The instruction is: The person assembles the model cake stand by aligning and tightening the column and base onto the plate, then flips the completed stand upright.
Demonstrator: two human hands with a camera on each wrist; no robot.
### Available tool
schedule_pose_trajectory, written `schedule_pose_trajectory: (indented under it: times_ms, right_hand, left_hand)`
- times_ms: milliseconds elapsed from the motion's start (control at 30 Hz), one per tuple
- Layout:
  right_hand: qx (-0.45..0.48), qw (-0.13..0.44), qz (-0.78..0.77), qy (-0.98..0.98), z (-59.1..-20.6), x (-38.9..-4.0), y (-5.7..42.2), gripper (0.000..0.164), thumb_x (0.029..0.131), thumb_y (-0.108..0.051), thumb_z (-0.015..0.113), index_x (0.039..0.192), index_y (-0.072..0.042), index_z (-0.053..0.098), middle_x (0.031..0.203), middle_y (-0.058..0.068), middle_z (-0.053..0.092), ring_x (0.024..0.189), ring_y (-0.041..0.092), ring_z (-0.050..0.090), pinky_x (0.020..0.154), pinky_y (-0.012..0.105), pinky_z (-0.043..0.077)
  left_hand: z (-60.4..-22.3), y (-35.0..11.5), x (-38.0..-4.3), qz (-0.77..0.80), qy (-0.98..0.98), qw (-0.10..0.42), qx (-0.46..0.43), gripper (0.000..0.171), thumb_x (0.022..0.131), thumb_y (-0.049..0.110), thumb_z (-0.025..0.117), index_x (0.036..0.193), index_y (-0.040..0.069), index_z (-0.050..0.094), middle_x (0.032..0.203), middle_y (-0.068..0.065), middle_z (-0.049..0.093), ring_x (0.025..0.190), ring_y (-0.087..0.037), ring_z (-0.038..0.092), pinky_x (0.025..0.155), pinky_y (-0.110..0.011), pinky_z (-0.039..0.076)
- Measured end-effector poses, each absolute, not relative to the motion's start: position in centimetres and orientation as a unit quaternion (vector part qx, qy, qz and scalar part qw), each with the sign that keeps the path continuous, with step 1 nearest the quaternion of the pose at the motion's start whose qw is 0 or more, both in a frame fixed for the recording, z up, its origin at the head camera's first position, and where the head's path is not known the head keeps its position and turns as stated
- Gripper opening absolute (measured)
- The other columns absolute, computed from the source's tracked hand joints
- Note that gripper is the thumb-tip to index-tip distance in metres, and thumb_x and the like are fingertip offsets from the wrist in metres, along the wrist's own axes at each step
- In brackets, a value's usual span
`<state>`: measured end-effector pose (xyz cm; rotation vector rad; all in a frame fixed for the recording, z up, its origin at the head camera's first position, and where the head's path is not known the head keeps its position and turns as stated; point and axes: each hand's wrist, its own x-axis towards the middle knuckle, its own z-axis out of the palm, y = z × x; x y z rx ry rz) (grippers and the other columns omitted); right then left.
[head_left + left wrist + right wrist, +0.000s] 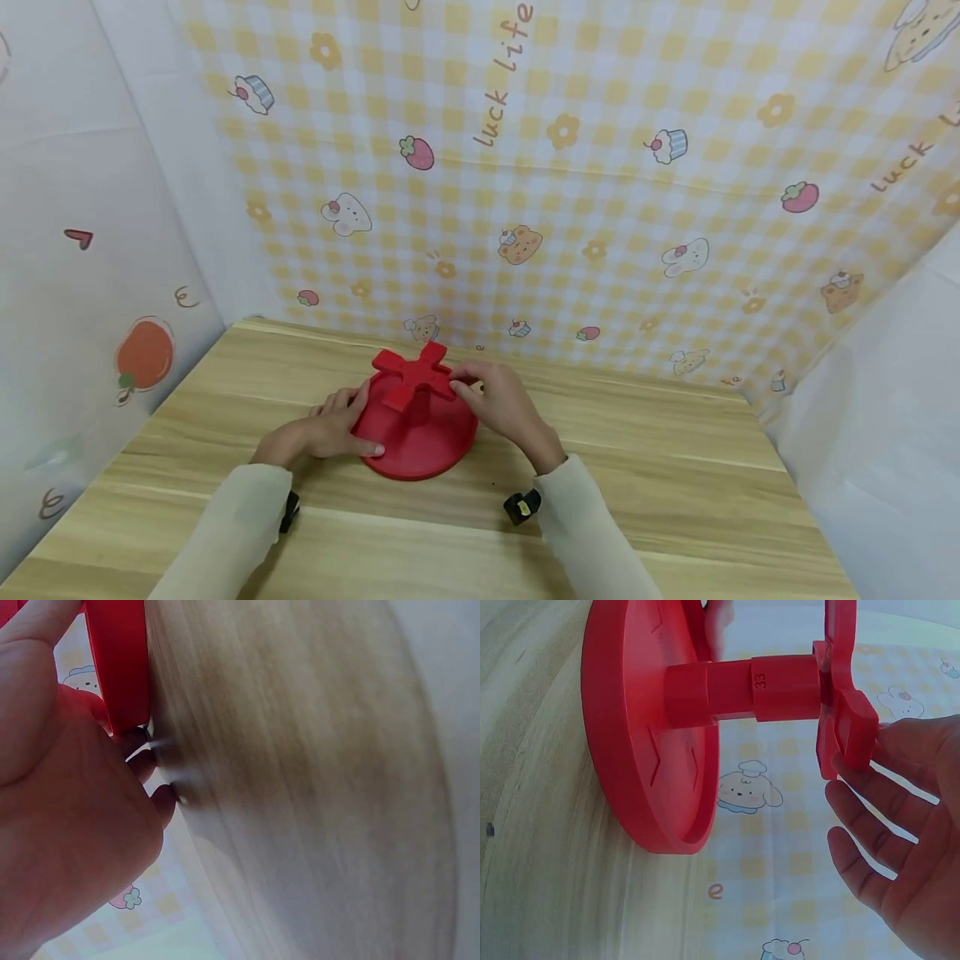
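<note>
A red plastic stand stands on the table, with a round dished base (431,454), a short upright post (735,694) marked "33", and a four-armed cross (415,377) on top. My left hand (324,429) grips the base's left side, thumb over the rim and the other fingers around its outer edge. In the left wrist view, those fingertips reach down to the tabletop beside the red rim (120,667). With thumb and index finger, my right hand (501,402) pinches the end of the cross's right arm (859,724); its other fingers are spread below.
The wood-grain table (645,475) extends around the stand. Behind it hangs a yellow checked cloth (600,208) with cartoon prints, and a white printed sheet (75,275) closes the left side. Both wrists carry a black device (522,506).
</note>
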<state>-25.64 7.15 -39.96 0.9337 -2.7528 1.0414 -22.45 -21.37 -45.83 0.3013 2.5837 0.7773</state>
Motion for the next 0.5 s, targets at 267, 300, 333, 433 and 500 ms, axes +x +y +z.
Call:
schedule_pose_trajectory:
  times_ms: [267,300,333,433,500]
  right_hand:
    - [0.319,0.019,0.345,-0.882,-40.1,-25.1,7.0,0.012,0.095,-0.017,0.068,0.103,-0.014,0.077,0.100,-0.003,0.074,0.080,0.009,0.061,0.074,0.030,0.054]
    - [0.320,0.016,0.345,-0.882,-40.1,-25.0,6.9,0.012,0.095,-0.017,0.068,0.103,-0.014,0.077,0.098,-0.004,0.074,0.078,0.009,0.059,0.071,0.029,0.053]
    - [0.321,0.014,0.345,-0.882,-40.1,-24.9,6.9,0.013,0.095,-0.018,0.068,0.103,-0.014,0.077,0.096,-0.004,0.073,0.076,0.009,0.057,0.068,0.026,0.052]
    - [0.323,0.008,0.347,-0.880,-40.2,-24.7,6.8,0.013,0.095,-0.018,0.068,0.104,-0.014,0.077,0.093,-0.005,0.073,0.073,0.008,0.055,0.061,0.021,0.048]
    - [0.323,0.008,0.351,-0.879,-40.3,-24.6,6.8,0.014,0.095,-0.019,0.068,0.105,-0.014,0.077,0.092,-0.005,0.072,0.073,0.008,0.055,0.059,0.020,0.048]
  left_hand:
    - [-45.9,-21.3,-22.3,0.277,0.932,0.209,0.107,0.121,0.080,0.056,0.074,0.156,-0.004,0.001,0.148,-0.028,0.023,0.135,-0.046,0.022,0.105,-0.066,0.022]
    - [-45.9,-21.3,-22.3,0.280,0.931,0.209,0.107,0.122,0.080,0.057,0.074,0.156,-0.005,0.002,0.148,-0.028,0.023,0.135,-0.047,0.021,0.105,-0.066,0.021]
    - [-45.9,-21.4,-22.3,0.282,0.930,0.210,0.108,0.122,0.080,0.058,0.074,0.156,-0.005,0.002,0.148,-0.029,0.022,0.135,-0.047,0.021,0.105,-0.066,0.021]
    - [-46.2,-21.5,-22.5,0.287,0.928,0.210,0.105,0.125,0.078,0.063,0.073,0.156,-0.004,0.001,0.149,-0.028,0.020,0.136,-0.047,0.018,0.107,-0.067,0.018]
    - [-46.2,-21.5,-22.5,0.287,0.929,0.210,0.102,0.127,0.076,0.066,0.072,0.157,-0.003,0.002,0.150,-0.028,0.019,0.137,-0.047,0.017,0.108,-0.067,0.018]
